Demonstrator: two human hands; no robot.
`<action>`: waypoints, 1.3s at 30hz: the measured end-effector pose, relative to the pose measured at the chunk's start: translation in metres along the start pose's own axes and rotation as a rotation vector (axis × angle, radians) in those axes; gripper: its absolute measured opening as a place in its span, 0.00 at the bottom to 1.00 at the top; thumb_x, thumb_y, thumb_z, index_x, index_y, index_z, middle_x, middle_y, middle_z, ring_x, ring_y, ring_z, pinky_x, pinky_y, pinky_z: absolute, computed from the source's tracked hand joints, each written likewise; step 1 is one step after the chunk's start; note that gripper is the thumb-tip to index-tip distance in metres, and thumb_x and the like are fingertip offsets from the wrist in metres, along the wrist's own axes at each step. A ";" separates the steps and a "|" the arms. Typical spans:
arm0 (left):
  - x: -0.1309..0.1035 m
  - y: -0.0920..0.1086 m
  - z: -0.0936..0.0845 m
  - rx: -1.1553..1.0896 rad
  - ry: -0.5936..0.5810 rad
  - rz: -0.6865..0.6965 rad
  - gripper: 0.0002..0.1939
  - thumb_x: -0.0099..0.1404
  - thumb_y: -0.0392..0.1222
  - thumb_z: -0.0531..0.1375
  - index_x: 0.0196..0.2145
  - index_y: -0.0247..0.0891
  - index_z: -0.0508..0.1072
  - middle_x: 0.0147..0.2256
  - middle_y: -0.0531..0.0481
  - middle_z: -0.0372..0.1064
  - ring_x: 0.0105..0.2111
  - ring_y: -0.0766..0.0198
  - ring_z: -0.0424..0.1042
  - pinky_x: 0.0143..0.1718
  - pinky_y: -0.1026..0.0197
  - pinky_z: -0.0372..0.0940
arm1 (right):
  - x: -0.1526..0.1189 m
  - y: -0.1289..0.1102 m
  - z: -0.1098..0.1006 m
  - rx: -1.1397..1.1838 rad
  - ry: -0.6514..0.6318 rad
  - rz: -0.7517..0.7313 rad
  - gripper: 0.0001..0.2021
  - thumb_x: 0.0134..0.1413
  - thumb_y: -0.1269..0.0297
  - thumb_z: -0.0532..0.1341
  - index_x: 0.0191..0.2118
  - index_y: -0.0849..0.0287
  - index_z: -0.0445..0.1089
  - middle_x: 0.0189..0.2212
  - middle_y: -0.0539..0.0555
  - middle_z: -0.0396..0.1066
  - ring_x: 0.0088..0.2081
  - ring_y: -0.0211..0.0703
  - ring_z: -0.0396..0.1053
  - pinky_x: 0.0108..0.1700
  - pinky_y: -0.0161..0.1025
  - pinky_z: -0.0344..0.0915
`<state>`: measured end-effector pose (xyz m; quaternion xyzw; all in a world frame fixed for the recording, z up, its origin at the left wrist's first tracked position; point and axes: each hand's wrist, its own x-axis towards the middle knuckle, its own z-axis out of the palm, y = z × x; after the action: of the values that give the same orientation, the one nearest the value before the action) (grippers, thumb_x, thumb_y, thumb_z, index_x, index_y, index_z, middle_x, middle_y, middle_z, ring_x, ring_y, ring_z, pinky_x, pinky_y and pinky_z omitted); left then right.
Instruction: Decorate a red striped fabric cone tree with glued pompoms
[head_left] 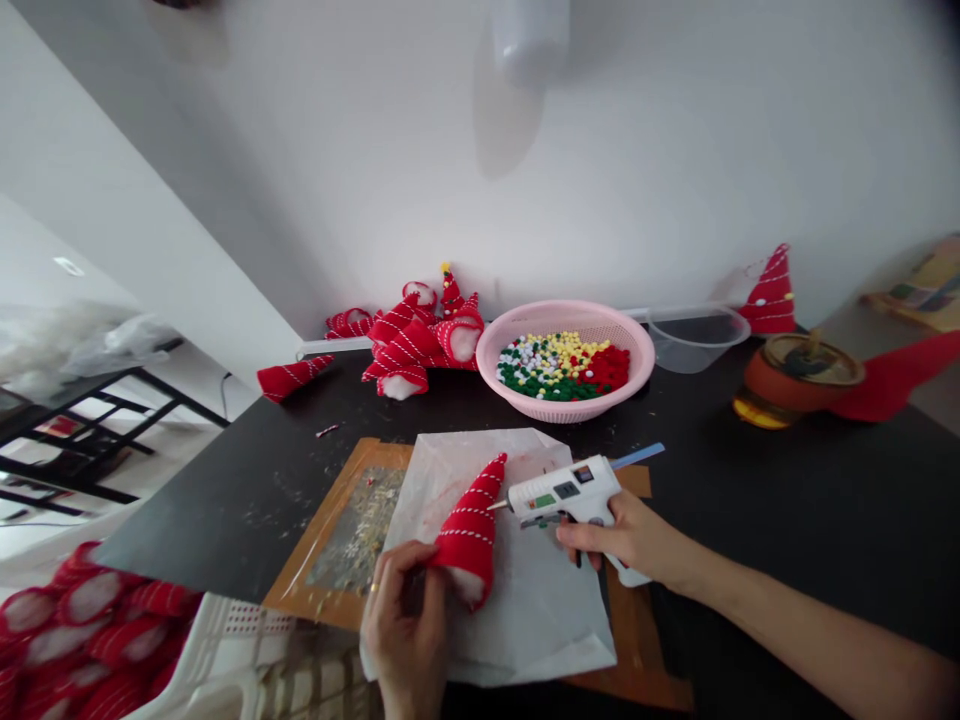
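A red felt cone (469,525) with white-and-red cord wound round it lies on white paper (547,610), its tip pointing away and white stuffing showing at the base. My left hand (409,610) pinches the left edge of its base between thumb and fingers. In my right hand (630,540) is a white glue gun (566,490), fingers wrapped round the handle, with a blue stick out of its back. The nozzle is at the right side of the cone; whether they touch is hard to tell.
A pink basket (566,408) of small coloured pompoms stands behind the paper, with stuffed red cones (405,345) to its left. A clear bowl (694,350), a brown pot (802,375) and a decorated cone (772,295) are at right. A white crate (225,650) sits lower left.
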<state>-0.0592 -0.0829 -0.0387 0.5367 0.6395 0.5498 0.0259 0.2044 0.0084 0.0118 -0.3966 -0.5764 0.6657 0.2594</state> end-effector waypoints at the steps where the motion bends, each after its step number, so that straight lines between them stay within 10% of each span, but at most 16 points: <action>1: 0.000 0.000 0.000 -0.002 0.000 -0.004 0.04 0.67 0.40 0.60 0.38 0.41 0.75 0.36 0.52 0.71 0.35 0.64 0.72 0.37 0.65 0.66 | 0.000 0.002 0.001 -0.005 0.006 -0.002 0.17 0.51 0.51 0.69 0.35 0.61 0.71 0.25 0.51 0.72 0.24 0.37 0.66 0.26 0.34 0.64; 39: -0.002 0.004 0.000 -0.012 -0.014 -0.038 0.04 0.65 0.38 0.60 0.37 0.42 0.74 0.37 0.53 0.71 0.36 0.65 0.71 0.38 0.66 0.65 | 0.000 0.002 0.010 -0.167 0.070 -0.092 0.09 0.53 0.58 0.64 0.34 0.58 0.67 0.21 0.45 0.62 0.25 0.36 0.57 0.28 0.35 0.56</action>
<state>-0.0562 -0.0852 -0.0371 0.5279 0.6462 0.5494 0.0440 0.1967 0.0020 0.0101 -0.4130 -0.6381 0.5883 0.2759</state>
